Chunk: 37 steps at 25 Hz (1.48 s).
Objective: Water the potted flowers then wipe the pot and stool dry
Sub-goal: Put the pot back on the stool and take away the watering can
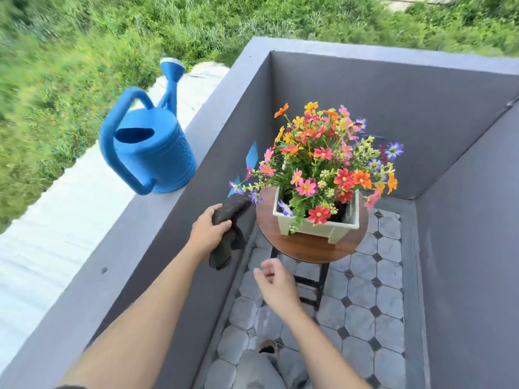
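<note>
Colourful flowers (325, 153) fill a pale square pot (314, 228) that stands on a round wooden stool (306, 247). A blue watering can (151, 153) sits upright on top of the grey parapet wall, left of the stool. My left hand (209, 230) grips a dark grey cloth (229, 234) just left of the stool's edge; part of the cloth hangs down below the hand. My right hand (276, 284) hovers lower, in front of the stool, fingers loosely apart and blurred, holding nothing.
Grey parapet walls (157, 248) enclose a narrow balcony corner with a grey tiled floor (362, 318). Grass and a pale concrete strip lie beyond the wall. My knee and foot (266, 348) show at the bottom. The stool has black legs.
</note>
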Motion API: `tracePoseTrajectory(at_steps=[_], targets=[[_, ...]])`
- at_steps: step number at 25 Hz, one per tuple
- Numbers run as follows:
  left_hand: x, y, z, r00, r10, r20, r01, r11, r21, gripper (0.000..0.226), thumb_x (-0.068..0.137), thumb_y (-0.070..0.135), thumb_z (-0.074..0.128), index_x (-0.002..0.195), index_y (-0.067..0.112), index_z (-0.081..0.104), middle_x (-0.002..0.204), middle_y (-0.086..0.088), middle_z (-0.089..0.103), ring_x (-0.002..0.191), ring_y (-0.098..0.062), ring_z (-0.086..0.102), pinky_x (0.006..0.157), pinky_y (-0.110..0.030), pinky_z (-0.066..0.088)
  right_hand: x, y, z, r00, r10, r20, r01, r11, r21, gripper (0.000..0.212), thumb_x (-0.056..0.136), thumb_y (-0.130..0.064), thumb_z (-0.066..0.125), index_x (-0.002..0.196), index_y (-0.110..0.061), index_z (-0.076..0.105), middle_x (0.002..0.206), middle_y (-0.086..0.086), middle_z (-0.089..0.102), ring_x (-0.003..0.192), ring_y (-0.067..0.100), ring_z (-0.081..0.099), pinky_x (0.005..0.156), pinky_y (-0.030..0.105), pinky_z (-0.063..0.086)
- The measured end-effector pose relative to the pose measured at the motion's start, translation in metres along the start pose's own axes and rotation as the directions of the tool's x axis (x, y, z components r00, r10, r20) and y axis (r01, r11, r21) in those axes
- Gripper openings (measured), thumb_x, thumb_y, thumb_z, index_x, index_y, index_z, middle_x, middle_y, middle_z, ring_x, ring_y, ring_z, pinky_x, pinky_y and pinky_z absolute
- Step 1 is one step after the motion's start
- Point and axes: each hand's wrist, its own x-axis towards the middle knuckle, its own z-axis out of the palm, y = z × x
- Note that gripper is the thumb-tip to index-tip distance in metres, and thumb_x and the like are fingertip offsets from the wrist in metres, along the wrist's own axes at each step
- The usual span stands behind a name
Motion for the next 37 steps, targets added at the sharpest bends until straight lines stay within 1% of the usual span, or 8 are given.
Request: tracePoseTrajectory(at_steps=[5, 8, 14, 20, 25, 28, 30, 37], targets=[[-0.061, 0.026, -0.083, 0.973, 0.122, 0.196, -0.071, 0.965, -0.252, 0.037, 0.085, 0.019, 0.065, 0.116, 0.035, 0.055, 0.116, 0.007, 0.062, 0.107, -0.013, 0.060, 0.081, -0.020, 0.047, 0.000, -0.094, 0.028, 0.969, 0.076, 0.237, -0.155, 0.928, 0.338, 0.082, 0.063, -0.086, 0.037, 0.119, -0.028, 0.053, 0.123, -0.007, 0.055, 0.118, 0.014, 0.050, 0.109, 0.042, 0.036], [-0.078, 0.044, -0.116, 0.968, 0.155, 0.199, -0.078, 0.934, -0.349, 0.028, 0.090, 0.038, 0.057, 0.118, 0.041, 0.057, 0.122, 0.009, 0.063, 0.112, -0.010, 0.060, 0.089, -0.029, 0.049, -0.010, -0.150, 0.025, 0.975, -0.187, 0.120, 0.134, 0.926, 0.353, 0.039, 0.085, -0.051, 0.056, 0.096, -0.014, 0.060, 0.107, 0.007, 0.068, 0.102, 0.022, 0.062, 0.095, 0.039, 0.048], [-0.094, 0.071, -0.172, 0.934, 0.247, -0.258, -0.340, 0.838, -0.428, 0.034, 0.089, 0.005, 0.060, 0.111, 0.032, 0.062, 0.103, -0.003, 0.063, 0.090, -0.009, 0.064, 0.073, -0.021, 0.052, -0.005, -0.215, 0.021, 0.844, -0.524, 0.113, 0.452, 0.809, 0.375, 0.015, 0.093, -0.032, 0.052, 0.106, -0.027, 0.056, 0.109, -0.007, 0.066, 0.103, 0.009, 0.062, 0.094, 0.032, 0.050], [-0.022, 0.093, -0.224, 0.845, 0.393, -0.363, -0.464, 0.876, -0.134, 0.037, 0.083, 0.013, 0.068, 0.115, 0.030, 0.061, 0.111, 0.003, 0.063, 0.109, -0.015, 0.058, 0.098, -0.030, 0.044, 0.029, -0.278, 0.046, 0.848, -0.529, 0.028, 0.514, 0.834, 0.201, 0.045, 0.095, -0.037, 0.046, 0.135, -0.018, 0.037, 0.124, -0.001, 0.054, 0.114, 0.017, 0.052, 0.101, 0.036, 0.042], [0.043, 0.078, -0.207, 0.945, 0.236, -0.226, -0.193, 0.961, 0.196, 0.032, 0.094, 0.022, 0.051, 0.124, 0.017, 0.061, 0.121, -0.001, 0.061, 0.114, -0.019, 0.053, 0.096, -0.027, 0.038, 0.078, -0.270, 0.063, 0.929, -0.361, 0.087, 0.370, 0.889, -0.269, 0.046, 0.094, -0.040, 0.045, 0.123, -0.005, 0.043, 0.122, 0.012, 0.049, 0.114, 0.030, 0.049, 0.089, 0.038, 0.042], [0.043, 0.068, -0.198, 0.873, 0.248, -0.421, -0.127, 0.947, 0.294, 0.035, 0.096, 0.023, 0.046, 0.125, 0.013, 0.061, 0.127, -0.015, 0.057, 0.120, -0.031, 0.050, 0.103, -0.036, 0.034, 0.085, -0.249, 0.069, 0.922, -0.384, 0.049, 0.361, 0.807, -0.468, 0.059, 0.091, -0.049, 0.046, 0.131, -0.007, 0.036, 0.130, 0.010, 0.042, 0.120, 0.029, 0.044, 0.093, 0.042, 0.041], [0.036, 0.075, -0.195, 0.813, 0.306, -0.495, -0.103, 0.913, 0.396, 0.039, 0.096, 0.028, 0.045, 0.128, 0.008, 0.056, 0.119, -0.017, 0.060, 0.115, -0.035, 0.051, 0.095, -0.037, 0.035, 0.088, -0.238, 0.072, 0.878, -0.477, 0.044, 0.438, 0.761, -0.479, 0.068, 0.092, -0.049, 0.043, 0.142, -0.009, 0.023, 0.144, 0.009, 0.034, 0.131, 0.027, 0.038, 0.104, 0.042, 0.037], [0.031, 0.082, -0.168, 0.943, 0.122, -0.310, 0.060, 0.852, 0.520, 0.051, 0.097, 0.047, 0.031, 0.107, 0.004, 0.055, 0.110, -0.018, 0.061, 0.101, -0.036, 0.056, 0.075, -0.035, 0.038, 0.090, -0.224, 0.077, 0.857, -0.481, 0.187, 0.503, 0.701, -0.505, 0.057, 0.100, -0.039, 0.019, 0.150, -0.021, -0.004, 0.160, 0.000, -0.011, 0.147, 0.019, 0.000, 0.117, 0.050, 0.007]])
